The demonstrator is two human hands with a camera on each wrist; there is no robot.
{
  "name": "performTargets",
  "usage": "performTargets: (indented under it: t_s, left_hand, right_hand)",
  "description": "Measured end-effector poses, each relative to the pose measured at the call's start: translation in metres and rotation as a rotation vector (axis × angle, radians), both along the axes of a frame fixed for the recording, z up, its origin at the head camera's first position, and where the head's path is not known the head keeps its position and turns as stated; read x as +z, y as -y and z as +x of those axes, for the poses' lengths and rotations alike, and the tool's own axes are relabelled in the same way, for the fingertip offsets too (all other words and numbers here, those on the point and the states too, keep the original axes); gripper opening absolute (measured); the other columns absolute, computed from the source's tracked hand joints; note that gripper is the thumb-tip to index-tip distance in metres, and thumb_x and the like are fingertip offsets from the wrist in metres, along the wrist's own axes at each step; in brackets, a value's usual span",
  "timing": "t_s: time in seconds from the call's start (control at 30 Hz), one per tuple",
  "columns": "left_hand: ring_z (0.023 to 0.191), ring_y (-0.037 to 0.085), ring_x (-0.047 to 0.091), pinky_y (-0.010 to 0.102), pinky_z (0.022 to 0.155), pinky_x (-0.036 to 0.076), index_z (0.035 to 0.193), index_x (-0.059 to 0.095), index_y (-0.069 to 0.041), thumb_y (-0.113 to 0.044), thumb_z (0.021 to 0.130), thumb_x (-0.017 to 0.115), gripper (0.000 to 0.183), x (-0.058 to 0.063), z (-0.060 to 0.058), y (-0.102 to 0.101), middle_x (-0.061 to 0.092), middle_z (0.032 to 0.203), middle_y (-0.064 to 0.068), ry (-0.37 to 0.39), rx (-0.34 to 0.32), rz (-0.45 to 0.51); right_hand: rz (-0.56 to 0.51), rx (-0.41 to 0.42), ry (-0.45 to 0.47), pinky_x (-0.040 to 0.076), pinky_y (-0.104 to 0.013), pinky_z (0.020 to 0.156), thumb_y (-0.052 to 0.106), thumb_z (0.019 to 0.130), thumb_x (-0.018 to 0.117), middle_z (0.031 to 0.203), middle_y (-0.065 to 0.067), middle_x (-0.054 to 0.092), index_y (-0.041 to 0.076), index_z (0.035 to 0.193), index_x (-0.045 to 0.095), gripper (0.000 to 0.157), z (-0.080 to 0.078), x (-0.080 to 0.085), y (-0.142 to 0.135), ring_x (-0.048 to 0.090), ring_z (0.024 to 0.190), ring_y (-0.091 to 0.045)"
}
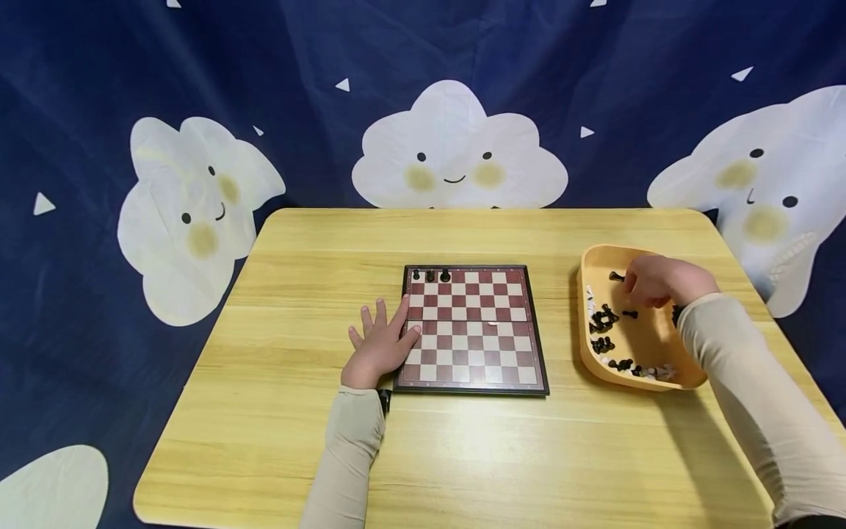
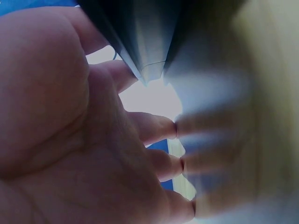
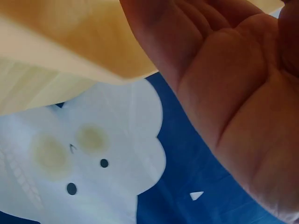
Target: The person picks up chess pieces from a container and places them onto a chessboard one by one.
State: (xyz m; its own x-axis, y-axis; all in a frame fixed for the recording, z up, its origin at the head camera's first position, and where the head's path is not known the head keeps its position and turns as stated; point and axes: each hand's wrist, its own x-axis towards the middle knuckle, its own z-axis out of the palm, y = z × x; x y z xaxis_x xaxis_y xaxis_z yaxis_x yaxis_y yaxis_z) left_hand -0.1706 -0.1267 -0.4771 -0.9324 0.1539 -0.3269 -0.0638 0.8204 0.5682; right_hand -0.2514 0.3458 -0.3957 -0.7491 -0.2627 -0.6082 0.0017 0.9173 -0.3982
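Observation:
A chessboard (image 1: 473, 330) with red-brown and white squares lies unfolded on the table. Three black chess pieces (image 1: 430, 276) stand along its far left row. My left hand (image 1: 380, 348) rests at the board's left edge, fingers straight and spread, with the thumb and index finger touching the edge. In the left wrist view, the dark board side (image 2: 140, 32) runs past the palm. My right hand (image 1: 663, 280) reaches down into an orange tray (image 1: 584, 323), its fingers bent. A black chess piece (image 1: 616, 277) lies right beside these fingers; the fingertips are hidden, so any hold is unclear.
Several black pieces (image 1: 603, 319) and white pieces (image 1: 590, 300) lie loose in the tray, mostly along its left and near sides. The wooden table (image 1: 277, 308) stands before a dark blue curtain (image 1: 317, 44) printed with clouds. Raised tray walls surround the right hand.

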Motion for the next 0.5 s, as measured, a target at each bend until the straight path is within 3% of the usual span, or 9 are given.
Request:
performTargets:
  t_s: [0.07, 0.17, 0.27, 0.33, 0.43, 0.5]
  left_hand:
    - [0.153, 0.046, -0.023, 0.072, 0.115, -0.016, 0.168, 0.014, -0.029, -0.049, 0.108, 0.043, 0.069, -0.001, 0.000, 0.001, -0.007, 0.171, 0.023, 0.001, 0.000, 0.003]
    - [0.153, 0.046, -0.023, 0.072, 0.115, -0.016, 0.168, 0.014, -0.029, -0.050, 0.108, 0.043, 0.069, -0.001, 0.001, 0.002, -0.007, 0.171, 0.024, 0.002, 0.001, 0.007]
    - [0.153, 0.046, -0.023, 0.072, 0.114, -0.016, 0.168, 0.014, -0.028, -0.049, 0.108, 0.043, 0.069, 0.000, 0.001, 0.002, -0.006, 0.171, 0.024, -0.002, 0.004, 0.009]
    - [0.153, 0.046, -0.023, 0.072, 0.114, -0.016, 0.168, 0.015, -0.028, -0.048, 0.108, 0.044, 0.070, 0.000, 0.001, 0.002, -0.006, 0.171, 0.024, -0.004, 0.006, 0.008]
    - [0.153, 0.045, -0.024, 0.071, 0.115, -0.016, 0.168, 0.014, -0.030, -0.049, 0.108, 0.044, 0.070, 0.000, 0.000, 0.001, -0.007, 0.171, 0.023, 0.003, 0.006, -0.001]
    - [0.153, 0.044, -0.024, 0.071, 0.115, -0.016, 0.168, 0.013, -0.030, -0.050, 0.108, 0.043, 0.070, -0.001, -0.001, 0.000, -0.007, 0.171, 0.022, 0.005, 0.005, -0.007]
  right_hand:
    - [0.028, 0.034, -0.005, 0.035, -0.025, 0.055, 0.000, 0.084, 0.068, 0.057, 0.004, 0.046, 0.008, 0.075, 0.052, 0.020, 0.000, 0.000, 0.004, 0.041, 0.053, -0.009]
    - [0.058, 0.050, -0.031, 0.040, -0.027, 0.056, 0.003, 0.085, 0.071, 0.060, 0.002, 0.053, 0.002, 0.087, 0.061, 0.010, 0.001, 0.002, 0.008, 0.046, 0.054, -0.010]
    - [0.085, 0.068, -0.062, 0.041, -0.028, 0.056, 0.003, 0.084, 0.069, 0.061, 0.001, 0.054, 0.000, 0.093, 0.062, 0.012, 0.002, 0.003, 0.011, 0.046, 0.054, -0.011]
    - [0.091, 0.080, -0.071, 0.039, -0.027, 0.054, 0.000, 0.081, 0.067, 0.058, 0.002, 0.051, 0.005, 0.082, 0.060, 0.008, 0.003, 0.002, 0.013, 0.045, 0.053, -0.011]
    - [0.100, 0.092, -0.065, 0.032, -0.025, 0.051, -0.002, 0.078, 0.062, 0.053, 0.005, 0.043, 0.016, 0.065, 0.048, 0.027, 0.007, 0.001, 0.017, 0.038, 0.050, -0.009]
    - [0.105, 0.094, -0.055, 0.032, -0.026, 0.052, 0.000, 0.079, 0.063, 0.053, 0.006, 0.041, 0.017, 0.065, 0.047, 0.028, 0.011, 0.001, 0.020, 0.038, 0.051, -0.010]
